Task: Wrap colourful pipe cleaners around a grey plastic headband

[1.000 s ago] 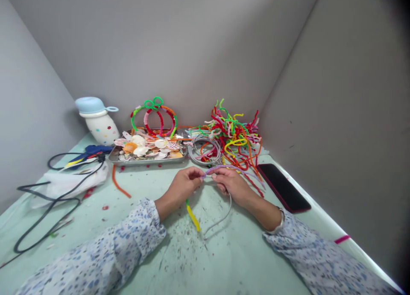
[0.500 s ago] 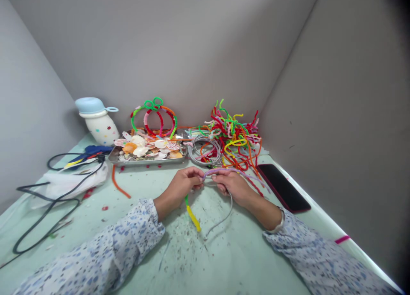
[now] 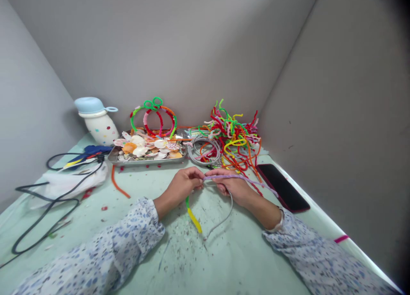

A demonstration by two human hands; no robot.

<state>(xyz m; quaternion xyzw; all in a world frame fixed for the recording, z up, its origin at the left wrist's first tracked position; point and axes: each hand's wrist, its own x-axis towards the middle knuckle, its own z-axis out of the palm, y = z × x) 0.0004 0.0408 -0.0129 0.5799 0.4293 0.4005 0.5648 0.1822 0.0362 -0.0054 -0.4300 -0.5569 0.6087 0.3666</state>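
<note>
My left hand (image 3: pixel 183 185) and my right hand (image 3: pixel 232 185) meet at the middle of the pale green table (image 3: pixel 134 201), fingers pinched together. Both grip a wire hoop: its bare grey wire (image 3: pixel 221 218) loops down toward me, and a green-and-yellow wrapped part (image 3: pixel 193 215) hangs under my left hand. A lilac pipe cleaner (image 3: pixel 246 180) runs from the pinch point over my right hand toward the right. A pile of coloured pipe cleaners (image 3: pixel 233 135) and a coil of grey wire (image 3: pixel 205 150) lie just beyond my hands.
A metal tray of seashells (image 3: pixel 147 152) with pipe-cleaner hoops (image 3: pixel 153 115) stands at the back, beside a white-and-blue bottle (image 3: pixel 98 121). Black cables (image 3: pixel 48 201) and a white bag (image 3: pixel 64 182) lie left. A dark phone (image 3: pixel 282 186) lies right. Grey walls close three sides.
The lilac pipe cleaner's free end has swung out farther to the right, lying lower and straighter over my right hand. Both hands stay in place.
</note>
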